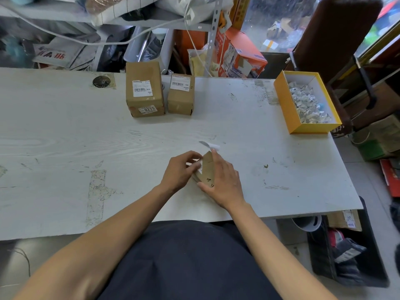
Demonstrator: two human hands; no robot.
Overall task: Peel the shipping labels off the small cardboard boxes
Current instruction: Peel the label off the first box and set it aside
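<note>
A small cardboard box sits tilted on the white table in front of me, between both hands. My left hand pinches a white label remnant on the box's left face. My right hand holds the box from the right side, thumb at its near edge. A peeled white label strip sticks up at my right fingertips. Two more cardboard boxes stand at the far side: a larger one with two labels and a smaller one with one label.
A yellow open box with several crumpled label scraps stands at the table's right far corner. Shelving, bags and an orange carton crowd the space behind the table. A dark chair stands at the right, and bins lie on the floor below it.
</note>
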